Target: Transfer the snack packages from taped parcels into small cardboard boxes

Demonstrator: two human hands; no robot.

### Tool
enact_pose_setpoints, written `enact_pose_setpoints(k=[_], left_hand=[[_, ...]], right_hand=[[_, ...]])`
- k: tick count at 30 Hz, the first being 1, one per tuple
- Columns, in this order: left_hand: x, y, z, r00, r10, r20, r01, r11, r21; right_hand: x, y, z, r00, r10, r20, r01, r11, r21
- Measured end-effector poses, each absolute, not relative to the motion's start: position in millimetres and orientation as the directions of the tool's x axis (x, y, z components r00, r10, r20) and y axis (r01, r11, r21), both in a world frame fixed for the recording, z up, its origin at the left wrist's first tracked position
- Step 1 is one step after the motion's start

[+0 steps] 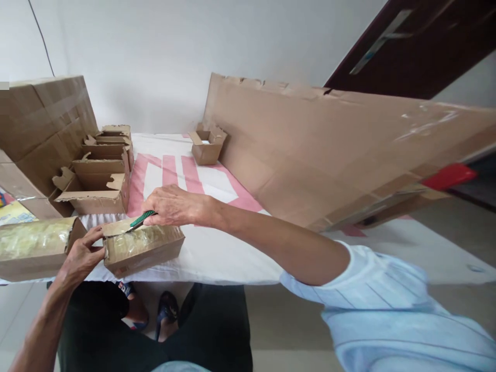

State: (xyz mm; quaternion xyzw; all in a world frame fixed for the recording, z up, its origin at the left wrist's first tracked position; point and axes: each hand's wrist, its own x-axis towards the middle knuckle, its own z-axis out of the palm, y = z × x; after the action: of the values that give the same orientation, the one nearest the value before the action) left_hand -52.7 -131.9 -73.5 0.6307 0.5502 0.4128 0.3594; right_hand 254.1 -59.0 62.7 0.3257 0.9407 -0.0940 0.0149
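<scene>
We judge the taped box [143,250] at the table's near edge light, stiff and slick where taped, so our left hand [81,257] pinches its end while our right hand [174,205] grips the green knife [141,218] against its top.

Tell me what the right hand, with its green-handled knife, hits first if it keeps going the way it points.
Most likely the left hand: the right hand points the knife leftward along the top of the taped box, whose end the left fingers grip. Depth is uncertain.

Bright even daylight, soft shadows, warped edges
</scene>
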Motion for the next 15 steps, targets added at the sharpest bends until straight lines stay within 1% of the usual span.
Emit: enact_pose_setpoints(k=[2, 5, 10, 13, 15], left_hand=[[-52, -133, -71, 0.037, 0.993, 0.112, 0.398, -0.117, 0.91], [-50, -133, -66, 0.039, 0.995, 0.09, 0.399, -0.098, 0.912], [-55, -130, -64, 0.044, 0.997, 0.068, 0.402, -0.08, 0.912], [-61, -128, -67, 0.056, 0.996, 0.07, 0.423, -0.088, 0.902], [-63, -127, -68, 0.06, 0.996, 0.069, 0.435, -0.089, 0.896]], right_hand=[[257, -57, 64, -0.794, 0.6, -0.1, 0.608, 0.775, -0.171], [259, -55, 68, -0.806, 0.581, -0.113, 0.591, 0.777, -0.216], [253, -50, 72, -0.841, 0.534, -0.084, 0.54, 0.821, -0.184], [265, -42, 69, -0.839, 0.54, -0.062, 0.541, 0.817, -0.199], [279, -37, 67, -0.833, 0.549, -0.073, 0.551, 0.812, -0.194]])
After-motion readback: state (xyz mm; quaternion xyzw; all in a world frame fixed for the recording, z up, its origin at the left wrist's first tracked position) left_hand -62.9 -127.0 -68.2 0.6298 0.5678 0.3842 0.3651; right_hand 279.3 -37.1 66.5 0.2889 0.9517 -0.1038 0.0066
